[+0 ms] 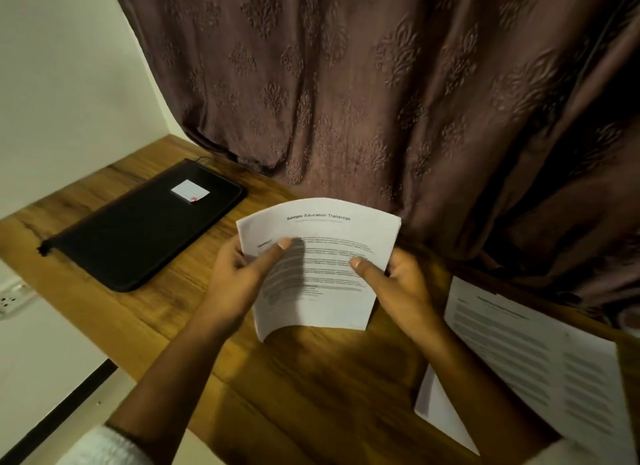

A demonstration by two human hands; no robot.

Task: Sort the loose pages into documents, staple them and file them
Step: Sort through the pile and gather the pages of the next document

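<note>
Fingers point(232, 253) of both hands curl behind a sheaf of pages point(322, 294), with the thumbs pressed flat on its printed face. The left hand point(239, 277) grips the left edge and the right hand point(405, 284) grips the right edge. Both forearms reach forward from the near corners, and the wrists are roughly level.

A black zip folder point(138, 232) lies flat on the wooden surface point(311, 378) to the left, well apart from the sheaf, and bears a small white label point(189, 190). More loose pages point(540, 360) lie on the surface just beside the right forearm. A brown patterned curtain point(381, 83) hangs close behind the sheaf's far edge.

The sheaf is held over the middle of the surface and bows upward across its width. Its heading, "Sample Education Transcript", is at the far end. Its long axis runs away from the person and leans slightly left. Its near edge may be clear of the surface, though motion blur leaves that uncertain.
</note>
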